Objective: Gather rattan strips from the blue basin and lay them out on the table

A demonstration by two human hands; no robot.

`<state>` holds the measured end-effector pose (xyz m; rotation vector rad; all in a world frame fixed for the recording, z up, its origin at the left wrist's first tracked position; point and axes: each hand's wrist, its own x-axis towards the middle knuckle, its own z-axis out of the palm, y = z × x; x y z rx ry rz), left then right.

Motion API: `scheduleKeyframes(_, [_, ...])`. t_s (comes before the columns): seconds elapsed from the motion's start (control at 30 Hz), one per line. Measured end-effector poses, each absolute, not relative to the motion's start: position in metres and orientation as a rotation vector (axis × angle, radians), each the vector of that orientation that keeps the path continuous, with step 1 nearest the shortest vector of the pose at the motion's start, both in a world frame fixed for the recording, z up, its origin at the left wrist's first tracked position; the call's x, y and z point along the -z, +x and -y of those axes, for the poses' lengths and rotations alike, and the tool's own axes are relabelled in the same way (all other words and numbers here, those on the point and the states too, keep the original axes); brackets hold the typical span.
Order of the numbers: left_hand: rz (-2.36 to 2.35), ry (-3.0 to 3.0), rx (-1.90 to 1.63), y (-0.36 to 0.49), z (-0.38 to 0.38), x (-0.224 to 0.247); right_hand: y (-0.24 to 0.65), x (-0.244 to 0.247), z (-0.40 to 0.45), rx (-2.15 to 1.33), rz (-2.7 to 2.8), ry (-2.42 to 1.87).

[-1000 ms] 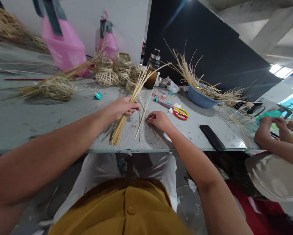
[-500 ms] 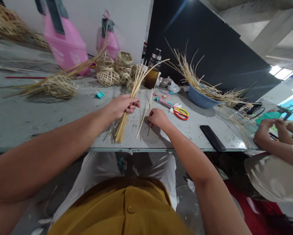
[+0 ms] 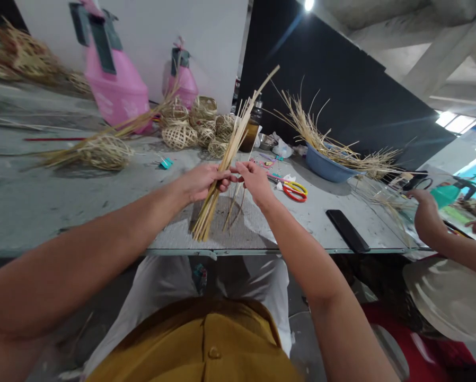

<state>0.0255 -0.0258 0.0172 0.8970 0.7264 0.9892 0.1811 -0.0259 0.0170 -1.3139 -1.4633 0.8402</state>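
Observation:
A bundle of pale bamboo strips (image 3: 211, 208) leans up to the right, with my left hand (image 3: 206, 180) wrapped round its middle. The strips fan out at both ends. Beside it my right hand (image 3: 254, 180) is closed in a pinch, its fingertips meeting those of my left hand. Whatever sits in that pinch is hidden. A few thin loose strips (image 3: 230, 213) show below and between the hands, over the grey tabletop.
Red-and-yellow-handled scissors (image 3: 294, 191) and a black phone (image 3: 347, 231) lie to the right. Behind stand a blue basin (image 3: 327, 167) of strips, a dark bottle (image 3: 249, 139), small woven baskets (image 3: 179, 135) and pink sprayers (image 3: 116, 87). A co-worker's hand (image 3: 426, 212) is at far right.
My right hand has come up and left from the tabletop to my left hand's fingertips. The bundle has shifted slightly right and leans more. The co-worker's hands have moved apart.

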Motion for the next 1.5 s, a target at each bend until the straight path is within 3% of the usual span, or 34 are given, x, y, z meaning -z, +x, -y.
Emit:
scheduleKeyframes(0.27, [-0.690,0.955,-1.002,0.026,0.027,-0.016,0.161,-0.015,0.011,-1.083,1.175,-1.169])
scheduleKeyframes(0.63, [-0.804,0.986,-1.057,0.025,0.031,-0.021,0.172,-0.015,0.009,-0.889,1.301,-1.302])
scheduleKeyframes(1.5, [-0.720,1.040,-1.088,0.024,0.031,-0.021,0.172,-0.025,0.016,-1.174,1.078,-1.134])
